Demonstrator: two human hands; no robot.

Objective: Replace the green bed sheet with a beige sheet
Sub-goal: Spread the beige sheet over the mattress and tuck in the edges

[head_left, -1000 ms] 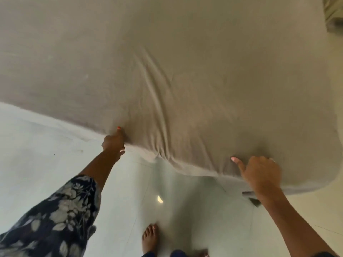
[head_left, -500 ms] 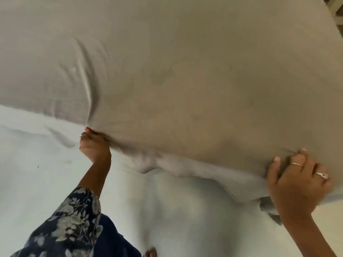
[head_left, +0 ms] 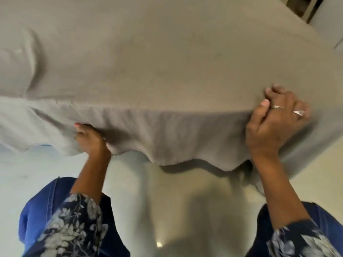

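A beige sheet covers the whole top of the bed and hangs over its near edge in a loose wavy hem. My left hand grips the hanging part of the sheet below the bed's edge, fingers curled into the cloth. My right hand holds the sheet at the bed's near right corner, fingers bent over the edge, two rings showing. No green sheet is in view.
A pale glossy floor lies below the bed's edge. My blue trousers and dark floral sleeves fill the bottom corners. A bit of furniture shows at the top right beyond the bed.
My view has dropped closer to the bed's edge. Both hands have shifted along the hem, and more of the sheet now hangs down over the side.
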